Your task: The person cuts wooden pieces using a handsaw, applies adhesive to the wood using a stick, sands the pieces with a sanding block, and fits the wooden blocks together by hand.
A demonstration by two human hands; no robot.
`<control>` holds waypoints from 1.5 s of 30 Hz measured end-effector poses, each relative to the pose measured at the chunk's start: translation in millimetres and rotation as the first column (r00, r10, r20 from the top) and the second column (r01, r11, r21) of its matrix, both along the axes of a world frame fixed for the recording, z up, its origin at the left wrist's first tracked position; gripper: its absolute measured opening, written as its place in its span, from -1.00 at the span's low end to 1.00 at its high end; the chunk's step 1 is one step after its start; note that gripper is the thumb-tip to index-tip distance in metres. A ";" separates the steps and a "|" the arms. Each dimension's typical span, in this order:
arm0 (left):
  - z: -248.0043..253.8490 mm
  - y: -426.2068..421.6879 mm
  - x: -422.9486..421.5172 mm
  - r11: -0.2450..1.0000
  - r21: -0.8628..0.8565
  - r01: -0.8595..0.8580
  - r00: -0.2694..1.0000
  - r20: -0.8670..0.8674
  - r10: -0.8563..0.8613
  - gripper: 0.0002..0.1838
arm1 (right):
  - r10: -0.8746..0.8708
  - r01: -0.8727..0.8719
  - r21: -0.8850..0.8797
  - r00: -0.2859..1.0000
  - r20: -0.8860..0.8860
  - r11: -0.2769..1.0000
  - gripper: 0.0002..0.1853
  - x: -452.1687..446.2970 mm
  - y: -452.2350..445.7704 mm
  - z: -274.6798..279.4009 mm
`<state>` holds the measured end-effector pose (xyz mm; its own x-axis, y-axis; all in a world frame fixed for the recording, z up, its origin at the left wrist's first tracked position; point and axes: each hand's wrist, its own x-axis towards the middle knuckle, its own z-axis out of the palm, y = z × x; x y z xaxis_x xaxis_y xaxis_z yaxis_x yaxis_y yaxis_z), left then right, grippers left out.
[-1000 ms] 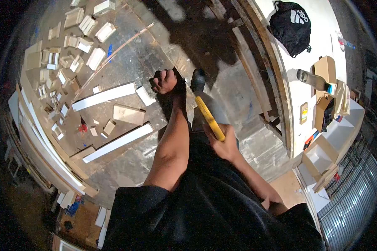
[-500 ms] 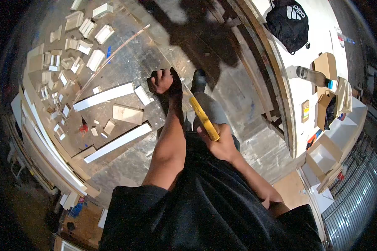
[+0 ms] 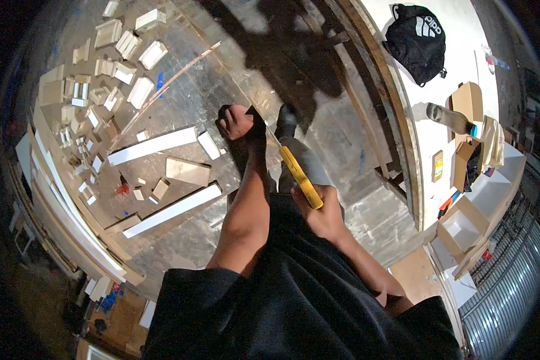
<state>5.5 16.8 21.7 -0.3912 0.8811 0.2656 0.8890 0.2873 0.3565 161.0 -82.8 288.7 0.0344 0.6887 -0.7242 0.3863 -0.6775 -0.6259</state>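
Note:
My right hand [image 3: 325, 211] is wrapped round the yellow handle of what looks like a handsaw [image 3: 301, 179]. Its thin blade, seen nearly edge-on, points forward past my left hand [image 3: 235, 124]. That hand is closed with curled fingers, close beside the blade line; whatever lies under it is dark and hidden. Left of my forearm, a long white-faced board [image 3: 153, 146] and a second one [image 3: 174, 210] lie on the floor. Between them rests a short pale wooden board [image 3: 188, 171].
Many cut wooden blocks [image 3: 128, 43] lie at the upper left, beside a thin wooden strip [image 3: 174, 78]. On the right, a white-topped table [image 3: 423, 99] bears a black drawstring bag [image 3: 415, 42], a bottle [image 3: 450, 118] and boxes. Long boards [image 3: 72, 192] stand at the far left.
My view has shifted slightly, so the scene sits a little lower and farther right. The right hand and yellow handle have moved slightly right; both hands remain closed.

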 end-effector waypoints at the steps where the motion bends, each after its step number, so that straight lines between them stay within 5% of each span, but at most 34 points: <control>1: 4.3 -0.5 -0.1 1.000 -0.004 0.000 1.000 -0.002 0.000 -0.85 | -0.040 0.040 0.001 0.999 0.007 0.999 -0.67 -3.2 2.8 0.2; 4: -3.9 -8.0 -4.7 0.998 -0.023 0.059 0.982 0.182 -0.053 -0.86 | -0.039 0.039 0.096 0.999 0.001 0.995 -0.68 -2.9 2.2 -38.4; 5: -17.4 -15.3 -15.8 0.981 0.038 0.189 0.976 -0.112 -0.184 -0.87 | -0.045 0.045 0.087 0.999 0.000 0.995 -0.68 -6.0 -6.7 -41.7; 7: -26.3 -4.7 -17.0 0.943 0.078 0.323 0.878 -0.397 -0.268 -0.88 | -0.009 0.002 0.214 0.999 0.034 0.977 -0.69 -13.6 0.0 -34.8; 9: -29.3 -11.4 -11.4 0.982 -0.111 0.154 0.988 -0.004 -0.156 -0.91 | -0.083 0.070 0.162 0.994 0.076 0.984 -0.69 -8.6 -7.7 -13.7; 11: -35.1 -9.4 -14.3 0.997 -0.048 0.063 0.995 0.081 -0.059 -0.91 | -0.070 0.073 0.087 0.997 -0.045 0.994 -0.68 1.8 -11.6 -8.8; 12: -86.4 -20.5 -31.2 0.994 -0.060 0.093 0.922 0.382 -0.063 -0.89 | -0.022 0.022 0.034 1.000 0.013 0.999 -0.68 -1.2 -10.7 -14.5; 14: -94.6 -23.1 -31.0 0.989 -0.064 0.132 0.756 0.652 -0.059 -0.88 | 0.030 -0.034 0.091 0.999 0.045 0.995 -0.69 -6.3 -9.1 -38.6; 16: -27.5 -6.9 -13.5 0.992 -0.047 0.116 0.992 0.045 -0.114 -0.85 | -0.031 0.028 0.104 0.999 0.020 0.994 -0.73 -6.9 -19.8 -39.1; 19: -44.1 -3.8 -17.4 0.991 0.008 0.131 0.981 0.146 -0.131 -0.85 | -0.115 0.117 0.056 0.993 -0.038 0.992 -0.73 -3.7 -19.6 -7.1; 21: -70.3 -7.6 -22.7 0.989 0.036 0.141 0.970 0.194 -0.145 -0.86 | -0.085 0.087 0.127 0.996 -0.024 0.988 -0.76 -0.3 -22.7 -33.0; 23: -97.0 -9.2 -26.2 0.990 -0.042 0.132 0.971 0.206 -0.121 -0.87 | -0.021 0.021 0.006 0.999 0.043 1.000 -0.78 -3.2 -20.4 -41.9; 24: -99.2 -12.0 -26.1 0.989 -0.070 0.127 0.972 0.206 -0.110 -0.87 | -0.041 0.036 0.109 0.998 0.043 0.993 -0.77 -7.3 -20.3 -29.9; 26: -72.6 -5.2 -1.9 0.993 0.113 -0.033 0.992 -0.114 0.046 -0.86 | -0.067 0.065 0.103 0.997 0.021 0.993 -0.75 -4.6 -37.8 -18.1; 32: -48.6 -4.9 2.2 0.994 0.098 -0.050 0.997 -0.053 0.056 -0.87 | 0.020 -0.023 0.027 0.996 0.087 0.999 -0.79 -2.5 -51.6 -31.5; 39: -47.4 -4.7 0.7 0.993 0.105 -0.056 0.997 -0.045 0.061 -0.89 | 0.035 -0.052 0.218 0.996 0.085 0.975 -0.76 1.3 -47.5 -21.0; 41: -45.7 -6.9 0.6 0.993 0.105 -0.058 0.996 -0.060 0.065 -0.89 | -0.009 0.008 0.048 1.000 0.030 0.999 -0.80 4.3 -43.7 -19.4; 45: -40.2 -4.7 0.5 0.993 0.101 -0.068 0.995 -0.064 0.075 -0.90 | 0.043 -0.054 0.099 0.992 0.117 0.994 -0.79 -7.4 -24.1 -12.3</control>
